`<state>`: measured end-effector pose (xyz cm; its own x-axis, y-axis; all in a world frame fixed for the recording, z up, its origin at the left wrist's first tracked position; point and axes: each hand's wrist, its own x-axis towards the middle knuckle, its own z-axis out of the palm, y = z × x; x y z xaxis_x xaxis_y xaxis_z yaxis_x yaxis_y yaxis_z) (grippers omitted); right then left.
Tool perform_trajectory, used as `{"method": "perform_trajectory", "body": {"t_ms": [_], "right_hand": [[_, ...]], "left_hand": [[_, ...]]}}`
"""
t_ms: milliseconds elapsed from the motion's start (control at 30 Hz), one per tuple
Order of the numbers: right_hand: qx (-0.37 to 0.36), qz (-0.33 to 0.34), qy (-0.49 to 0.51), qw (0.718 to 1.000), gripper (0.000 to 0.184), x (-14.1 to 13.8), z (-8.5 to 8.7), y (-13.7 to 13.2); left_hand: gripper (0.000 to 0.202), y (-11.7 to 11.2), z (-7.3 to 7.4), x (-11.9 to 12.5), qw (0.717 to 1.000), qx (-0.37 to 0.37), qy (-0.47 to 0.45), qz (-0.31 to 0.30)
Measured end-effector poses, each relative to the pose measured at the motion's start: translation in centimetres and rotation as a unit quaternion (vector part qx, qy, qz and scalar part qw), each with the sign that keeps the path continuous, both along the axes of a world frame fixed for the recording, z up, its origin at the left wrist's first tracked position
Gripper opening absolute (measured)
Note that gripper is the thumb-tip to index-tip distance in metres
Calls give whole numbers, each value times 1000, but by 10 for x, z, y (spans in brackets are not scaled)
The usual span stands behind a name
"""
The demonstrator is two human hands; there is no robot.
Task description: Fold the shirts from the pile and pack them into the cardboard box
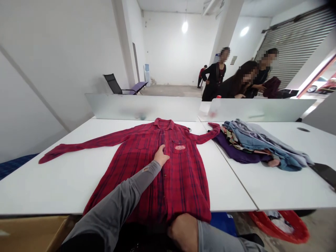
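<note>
A red and navy plaid button-up shirt (181,175) lies face up with its sleeves spread and its lower hem hanging over the near table edge. My left hand (161,156) reaches to the middle of its chest, fingers closed on the button placket beside the pocket with a pale round patch (180,147). At the hem, my right hand (183,231) is slightly blurred; its fingers curl around the bottom of the front panel and are partly hidden.
A pile of folded clothes (262,143) lies on the white table (231,189) to the right, touching a sleeve end. Frosted dividers (147,106) line the back. Below are a cardboard box (31,231) and a red-rimmed bag (296,231). Several people stand beyond.
</note>
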<state>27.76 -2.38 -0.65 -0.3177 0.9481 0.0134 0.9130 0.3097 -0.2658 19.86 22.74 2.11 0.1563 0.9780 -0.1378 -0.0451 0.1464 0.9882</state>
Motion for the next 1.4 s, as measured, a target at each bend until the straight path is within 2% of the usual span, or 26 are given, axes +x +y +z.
{"method": "perform_trajectory", "body": {"t_ms": [100,200,267,333,400,433,500,567,667,767,967,1100,1233,1300,1400], "right_hand": [[-55,134,11,989,11,7,36,18],[-115,263,67,956,20,10,85,61],[-113,296,129,940,21,11,110,97],[-47,252,213,943,22,18,121,135],[57,129,308,941,23,37,115,170],[108,56,353,928,22,51,107,186],[191,-75,423,882,23,87,87,212],[234,-165,463,839,26,124,66,229],[245,-242,495,798,31,165,47,240],[249,-259,508,783,31,179,44,240],[221,-231,474,820,29,172,49,235],[209,-231,473,824,30,171,48,235],[201,-236,463,830,31,174,45,236],[218,-249,417,846,30,176,43,237],[293,-245,296,875,29,180,37,240]], "left_hand": [[71,8,6,1,1000,10,10,2],[62,14,12,0,1000,17,16,-5],[61,18,16,0,1000,22,14,-15],[61,24,17,0,999,30,10,-22],[59,33,17,2,999,39,8,-19],[57,39,17,4,999,44,7,-15],[55,53,15,9,999,51,6,-8],[52,71,13,18,998,55,4,-4],[39,102,10,33,998,56,1,2],[18,132,9,45,998,55,6,8],[20,174,12,57,994,97,39,24],[22,179,13,51,982,162,95,39],[31,171,12,38,951,229,199,58],[33,170,15,29,929,259,259,57],[40,179,21,1,892,284,349,50]]}}
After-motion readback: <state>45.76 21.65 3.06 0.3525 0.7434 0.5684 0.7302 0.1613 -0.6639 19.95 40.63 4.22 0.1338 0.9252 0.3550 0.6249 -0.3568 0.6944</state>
